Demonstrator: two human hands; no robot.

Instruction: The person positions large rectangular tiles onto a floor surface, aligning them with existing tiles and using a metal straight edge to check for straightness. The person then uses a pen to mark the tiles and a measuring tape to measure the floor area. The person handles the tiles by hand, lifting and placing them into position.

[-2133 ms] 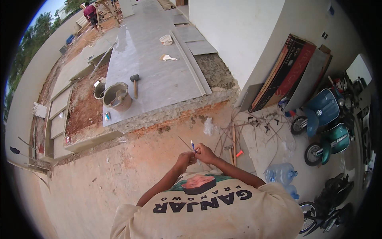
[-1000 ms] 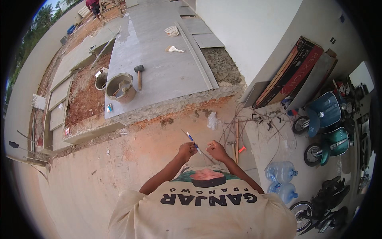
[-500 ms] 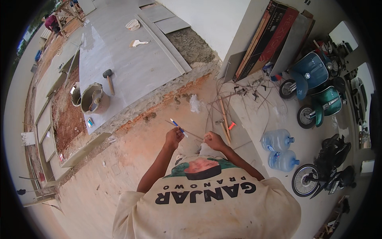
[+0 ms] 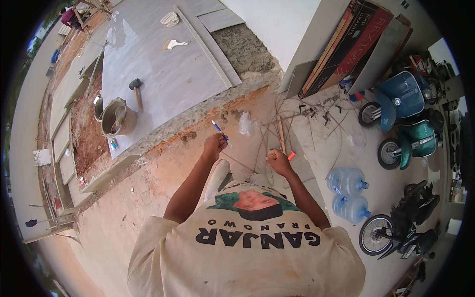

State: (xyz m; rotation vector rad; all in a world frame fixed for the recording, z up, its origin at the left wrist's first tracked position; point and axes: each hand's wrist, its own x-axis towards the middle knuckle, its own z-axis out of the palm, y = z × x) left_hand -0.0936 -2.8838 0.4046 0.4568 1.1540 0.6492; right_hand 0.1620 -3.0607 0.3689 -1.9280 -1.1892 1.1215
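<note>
My left hand is closed around a blue and white pen, which tilts up and to the left above the fist. Across from it, my right hand has its fingers pinched together. Whatever it may hold is too small to make out. Thin brown rods or wires show between and below the hands; I cannot tell whether either hand touches them. Just beyond the right hand are a wooden-handled tool and a small orange-red object on the floor.
A raised grey tiled floor bears a mallet, a brush and a bucket. Large water bottles, a motorcycle and scooters stand right. Flat boxes lean on the wall. Another person is far left.
My hands have moved apart, the right one going right. The pen now points more steeply upward. A thin rod that stretched between both hands no longer clearly joins them.
</note>
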